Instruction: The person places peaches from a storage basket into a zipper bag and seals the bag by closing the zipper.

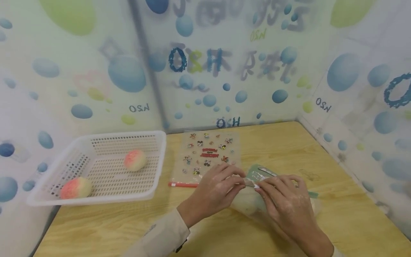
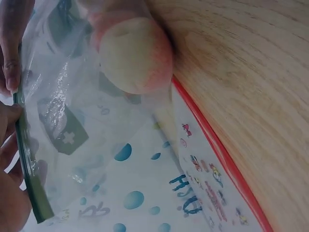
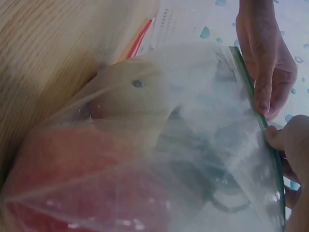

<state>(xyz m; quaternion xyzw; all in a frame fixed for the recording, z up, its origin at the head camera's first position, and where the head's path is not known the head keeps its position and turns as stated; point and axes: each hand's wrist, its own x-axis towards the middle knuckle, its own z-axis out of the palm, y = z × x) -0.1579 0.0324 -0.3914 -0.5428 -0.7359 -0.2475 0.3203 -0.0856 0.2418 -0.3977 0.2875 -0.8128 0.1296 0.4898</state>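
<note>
Both hands meet at the mouth of a clear zip bag (image 1: 248, 201) with a green zip strip (image 2: 31, 181) and green print. My left hand (image 1: 216, 189) pinches the strip near its middle. Close beside it, my right hand (image 1: 285, 201) pinches the same strip, and a small white piece shows between the two hands in the head view. Inside the bag lie peaches: a pale one with a pink side (image 2: 137, 55) and a redder one (image 3: 87, 179), seen through the plastic.
A white basket (image 1: 162, 157) at left holds two peaches, one near the back (image 1: 135, 160) and one at the front left (image 1: 76, 188). A cartoon-printed bag (image 1: 208, 142) with a red zip strip (image 1: 183, 185) lies flat behind my left hand. Patterned sheets (image 1: 205, 85) enclose the wooden table (image 1: 122, 228).
</note>
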